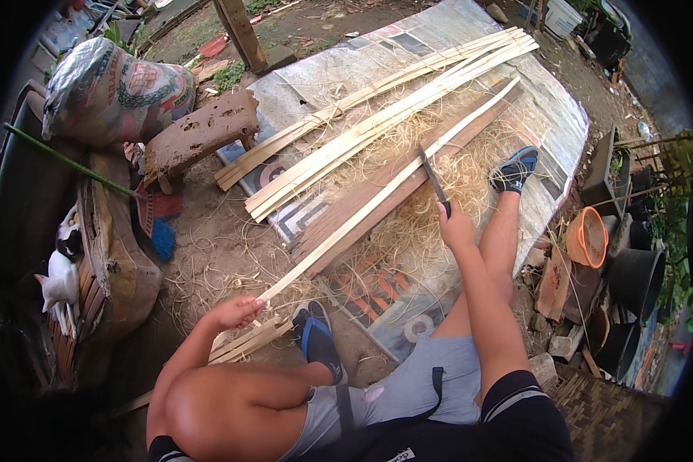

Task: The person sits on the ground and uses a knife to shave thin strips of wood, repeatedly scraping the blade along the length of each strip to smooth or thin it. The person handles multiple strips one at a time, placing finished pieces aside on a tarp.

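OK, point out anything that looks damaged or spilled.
The brown bench at upper left has dark pits in its top, so it looks damaged. Shavings litter the sheet and spill onto the soil.

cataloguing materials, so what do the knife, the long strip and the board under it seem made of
Knife: probably dull metal blade, dark and thin; handle unclear. Strip: likely bamboo or wood, unpainted, by its pale, matte faces. Board: seemingly weathered wood, by its rough brown surface.
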Motion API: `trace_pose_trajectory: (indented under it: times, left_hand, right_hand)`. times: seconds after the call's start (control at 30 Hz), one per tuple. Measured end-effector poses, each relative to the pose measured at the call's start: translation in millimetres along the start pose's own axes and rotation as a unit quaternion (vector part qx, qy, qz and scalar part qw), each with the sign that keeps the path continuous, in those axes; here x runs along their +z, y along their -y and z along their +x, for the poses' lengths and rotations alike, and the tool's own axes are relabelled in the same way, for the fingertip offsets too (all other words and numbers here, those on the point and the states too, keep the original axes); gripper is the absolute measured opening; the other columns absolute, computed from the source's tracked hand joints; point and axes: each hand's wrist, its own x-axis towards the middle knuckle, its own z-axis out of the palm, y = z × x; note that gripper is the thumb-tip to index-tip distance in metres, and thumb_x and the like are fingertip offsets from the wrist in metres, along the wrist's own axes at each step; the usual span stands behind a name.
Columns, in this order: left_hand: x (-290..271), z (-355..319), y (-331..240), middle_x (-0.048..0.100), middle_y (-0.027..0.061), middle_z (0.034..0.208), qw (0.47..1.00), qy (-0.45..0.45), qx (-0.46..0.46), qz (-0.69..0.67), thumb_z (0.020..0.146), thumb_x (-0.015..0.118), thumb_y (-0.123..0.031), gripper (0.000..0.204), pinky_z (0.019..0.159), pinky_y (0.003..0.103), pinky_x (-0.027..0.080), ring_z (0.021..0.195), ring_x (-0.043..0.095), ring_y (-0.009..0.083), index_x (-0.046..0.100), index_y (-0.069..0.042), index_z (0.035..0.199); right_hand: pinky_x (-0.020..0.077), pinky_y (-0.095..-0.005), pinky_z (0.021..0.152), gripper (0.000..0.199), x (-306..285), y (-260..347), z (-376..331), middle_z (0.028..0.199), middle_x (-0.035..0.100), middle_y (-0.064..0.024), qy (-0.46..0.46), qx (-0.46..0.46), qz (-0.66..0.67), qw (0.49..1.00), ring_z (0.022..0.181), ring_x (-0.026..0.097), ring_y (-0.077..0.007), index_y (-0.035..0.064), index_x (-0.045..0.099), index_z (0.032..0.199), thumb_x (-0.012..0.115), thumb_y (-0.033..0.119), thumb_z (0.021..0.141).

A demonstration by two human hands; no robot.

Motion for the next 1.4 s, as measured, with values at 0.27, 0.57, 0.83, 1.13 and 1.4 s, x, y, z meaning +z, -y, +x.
trace_pose_trajectory:
  times: [0.27, 0.57, 0.83, 1.13, 1.4]
  left_hand:
    - [14.5, 32.7, -27.7, 0.066, 0.0023, 0.085, 0.98, -0.129, 0.109, -0.104, 0.108, 0.057, -0.031, 0.024, 0.07, 0.029, 0.056, 0.07, 0.062, 0.0105, 0.062, -0.008, 0.105]
    - [62.2, 49.9, -60.0, 0.073, 0.0127, 0.088, 0.893, -0.278, 0.264, 0.234, 0.1, 0.068, -0.038, 0.037, 0.072, 0.042, 0.055, 0.079, 0.07, 0.0277, 0.068, -0.002, 0.105]
    - [84.5, 36.0, -55.9, 0.065, 0.024, 0.082, 0.79, -0.342, 0.3, 0.412, 0.102, 0.062, -0.033, 0.035, 0.069, 0.053, 0.049, 0.079, 0.063, 0.047, 0.061, -0.001, 0.087]
    - [55.8, 29.8, -53.0, 0.054, 0.005, 0.067, 0.959, -0.168, 0.114, 0.199, 0.111, 0.045, -0.039, 0.044, 0.052, 0.036, 0.042, 0.054, 0.05, 0.0171, 0.059, -0.004, 0.089]
    - [41.1, 27.1, -27.3, 0.048, -0.002, 0.071, 0.994, -0.076, 0.071, 0.045, 0.111, 0.043, -0.045, 0.046, 0.053, 0.026, 0.036, 0.059, 0.04, 0.0087, 0.058, -0.008, 0.089]
  right_hand:
    - [0.0533, -0.0599, 0.076, 0.05, 34.4, 28.5, -30.4, 0.09, 0.071, -0.0297, 0.047, 0.019, 0.094, 0.994, 0.086, 0.069, -0.0511, 0.0076, 0.051, 0.122, 0.042, 0.055, 0.106]
    - [0.0538, -0.0581, 0.076, 0.05, 30.3, 25.3, -32.4, 0.09, 0.071, -0.0293, 0.04, 0.031, 0.103, 0.993, 0.087, 0.07, -0.049, 0.0076, 0.051, 0.125, 0.043, 0.054, 0.106]
    - [0.0561, -0.0547, 0.066, 0.047, -5.9, 87.8, -120.7, 0.081, 0.071, -0.0239, 0.131, -0.31, 0.025, 0.941, 0.074, 0.07, -0.045, 0.008, 0.054, 0.114, 0.05, 0.053, 0.104]
    - [0.0545, -0.0563, 0.071, 0.049, -14.2, 61.4, -41.7, 0.083, 0.072, -0.0229, 0.068, -0.05, 0.094, 0.992, 0.081, 0.071, -0.0457, 0.0066, 0.055, 0.117, 0.042, 0.052, 0.107]
    - [0.0555, -0.0525, 0.065, 0.046, -4.2, 87.9, -88.0, 0.075, 0.071, -0.0179, 0.138, -0.154, 0.061, 0.976, 0.074, 0.071, -0.0407, 0.012, 0.057, 0.116, 0.049, 0.056, 0.103]
